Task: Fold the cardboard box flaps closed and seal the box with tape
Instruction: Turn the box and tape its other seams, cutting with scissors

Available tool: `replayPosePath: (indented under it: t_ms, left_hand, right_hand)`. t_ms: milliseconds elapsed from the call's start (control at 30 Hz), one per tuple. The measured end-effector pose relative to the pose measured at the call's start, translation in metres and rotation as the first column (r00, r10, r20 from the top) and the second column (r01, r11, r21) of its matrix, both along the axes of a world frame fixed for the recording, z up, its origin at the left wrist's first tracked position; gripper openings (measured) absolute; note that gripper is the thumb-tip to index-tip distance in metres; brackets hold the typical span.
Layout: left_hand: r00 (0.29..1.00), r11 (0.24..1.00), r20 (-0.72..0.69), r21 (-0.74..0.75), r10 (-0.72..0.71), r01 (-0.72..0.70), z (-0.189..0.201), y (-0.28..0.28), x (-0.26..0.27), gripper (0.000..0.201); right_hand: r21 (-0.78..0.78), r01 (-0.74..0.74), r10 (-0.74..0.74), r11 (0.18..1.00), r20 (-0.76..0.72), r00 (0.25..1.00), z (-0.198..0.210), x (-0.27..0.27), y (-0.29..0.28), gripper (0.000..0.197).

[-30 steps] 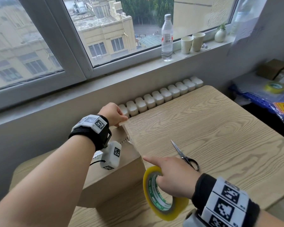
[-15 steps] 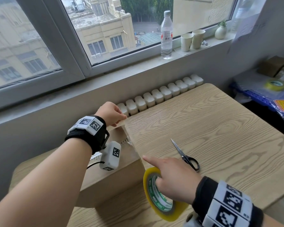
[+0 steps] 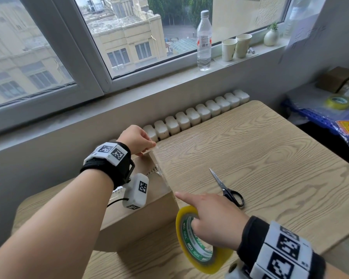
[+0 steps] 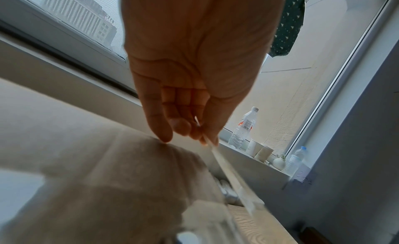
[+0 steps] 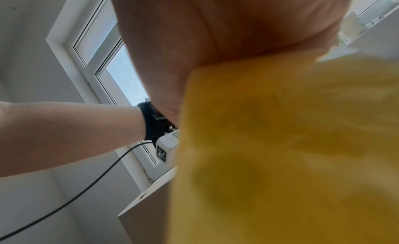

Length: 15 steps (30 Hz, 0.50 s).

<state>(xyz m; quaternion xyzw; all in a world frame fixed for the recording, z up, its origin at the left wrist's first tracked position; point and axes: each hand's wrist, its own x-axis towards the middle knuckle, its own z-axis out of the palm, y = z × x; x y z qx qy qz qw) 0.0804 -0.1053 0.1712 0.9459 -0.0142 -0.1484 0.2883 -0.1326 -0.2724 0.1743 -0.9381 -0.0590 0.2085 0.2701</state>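
Left hand (image 3: 137,142) pinches tape strip (image 4: 232,177) over box (image 3: 141,216).

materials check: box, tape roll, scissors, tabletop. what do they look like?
Box: plain brown cardboard, matte, sharp folded edges.
Tape roll: clear glossy plastic film, yellowish in bulk, on a green-printed core, probably card.
Scissors: shiny metal blades, black handles, likely plastic.
Tabletop: light wood grain, smooth; solid wood or laminate, cannot tell.

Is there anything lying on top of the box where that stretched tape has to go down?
Nothing visible does. The left hand pinches the tape's free end at the far edge of the cardboard box, the right hand holds the tape roll at the near edge. The scissors lie aside on the table.
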Motion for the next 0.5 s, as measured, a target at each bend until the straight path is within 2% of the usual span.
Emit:
replayPosePath:
  t_ms: [300,500]
  left_hand:
    - [1.0,1.0,-0.013,0.007,0.018,-0.018,0.0013,-0.0004,-0.0013,0.014]
    - [0.997,0.997,-0.065,-0.063,0.047,-0.051,0.0063,0.0013,-0.0014,0.016]
  right_hand:
    - [-0.014,-0.024,0.024,1.0,0.008,1.0,0.0003,0.0002,0.002,0.074]
    - [0.001,0.006,-0.006,1.0,0.025,1.0,0.0018,-0.002,0.0007,0.072]
